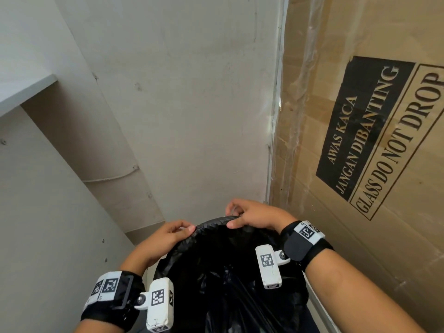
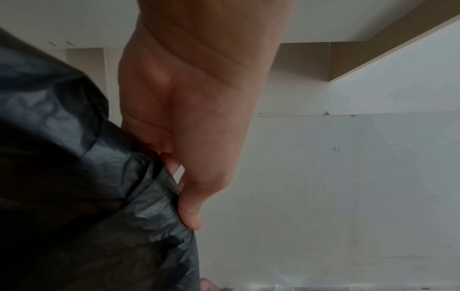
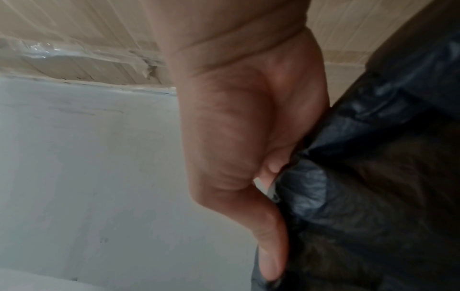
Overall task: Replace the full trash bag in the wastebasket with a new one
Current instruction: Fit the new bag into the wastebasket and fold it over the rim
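Observation:
A black trash bag (image 1: 216,260) lines the wastebasket below me, its edge folded over the far rim (image 1: 213,223); the basket itself is almost wholly hidden under the plastic. My left hand (image 1: 177,233) pinches the bag's folded edge at the far left of the rim, thumb inside, fingers outside. My right hand (image 1: 236,216) pinches the same edge at the far right of the rim. In the left wrist view the left hand (image 2: 184,196) grips crumpled black plastic (image 2: 104,196). The right wrist view has the right hand (image 3: 271,196) curled on the bag edge (image 3: 308,189).
A white wall (image 1: 180,104) stands close behind the basket. A big cardboard box (image 1: 360,140) marked GLASS DO NOT DROP stands hard against the right side. A white shelf (image 1: 21,92) and panel close in on the left.

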